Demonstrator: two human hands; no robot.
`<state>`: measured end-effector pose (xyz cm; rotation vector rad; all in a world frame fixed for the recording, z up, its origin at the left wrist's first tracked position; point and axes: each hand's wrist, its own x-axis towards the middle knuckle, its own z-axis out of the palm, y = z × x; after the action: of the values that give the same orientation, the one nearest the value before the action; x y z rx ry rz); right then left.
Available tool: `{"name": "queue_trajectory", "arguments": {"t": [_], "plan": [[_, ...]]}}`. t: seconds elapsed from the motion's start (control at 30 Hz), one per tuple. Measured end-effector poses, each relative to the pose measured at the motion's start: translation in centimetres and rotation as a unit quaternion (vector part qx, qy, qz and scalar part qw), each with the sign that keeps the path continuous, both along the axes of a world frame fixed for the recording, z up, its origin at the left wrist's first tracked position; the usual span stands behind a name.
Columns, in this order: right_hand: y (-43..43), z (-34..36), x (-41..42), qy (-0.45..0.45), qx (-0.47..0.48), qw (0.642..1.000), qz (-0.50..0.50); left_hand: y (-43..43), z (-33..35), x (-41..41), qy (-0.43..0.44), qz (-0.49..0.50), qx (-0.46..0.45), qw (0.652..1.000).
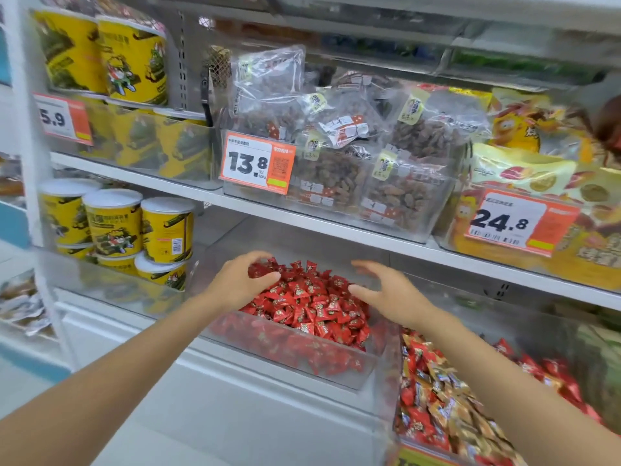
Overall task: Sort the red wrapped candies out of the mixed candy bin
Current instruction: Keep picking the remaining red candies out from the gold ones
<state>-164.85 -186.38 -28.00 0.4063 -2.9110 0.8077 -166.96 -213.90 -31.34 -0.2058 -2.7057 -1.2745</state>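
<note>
The red wrapped candies (312, 304) look light, crinkly and slippery, best pinched by a wrapper end; they lie heaped in a clear bin (302, 361). My left hand (240, 280) cups the heap's back-left, fingers (257, 257) curled — whether grasping any, I cannot tell. My right hand (393, 294) hovers released beside its right edge.

Whether the left hand (240, 284) pinched any of the red candies (312, 304) could not be told. The right forearm (497, 375) covered part of the mixed candy bin (398, 440), whose front label (420, 460) was cut off by the bottom edge. Goods (369, 45) on the top shelf were blurred
</note>
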Motion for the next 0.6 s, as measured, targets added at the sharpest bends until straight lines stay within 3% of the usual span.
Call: {"name": "queue_trajectory", "arguments": {"t": [0.1,0.3,0.43,0.53,0.6], "plan": [[5.0,0.2,3.5,0.034,-0.017,0.999,-0.036,3.2,1.3,2.8,0.013,-0.046,0.050,0.998],[13.7,-1.2,9.6,-0.036,-0.038,0.995,-0.084,15.0,4.6,9.0,0.010,-0.168,0.125,0.978],[17.5,-2.0,12.2,-0.028,-0.093,0.989,-0.112,22.1,3.4,10.6,-0.083,-0.219,0.121,0.965],[19.9,-2.4,13.4,-0.043,-0.102,0.986,-0.129,25.5,-1.0,9.6,-0.165,-0.114,-0.057,0.978],[20.7,-2.5,13.9,-0.046,-0.108,0.985,-0.126,26.7,-3.6,9.5,-0.227,-0.106,-0.155,0.956]]}}
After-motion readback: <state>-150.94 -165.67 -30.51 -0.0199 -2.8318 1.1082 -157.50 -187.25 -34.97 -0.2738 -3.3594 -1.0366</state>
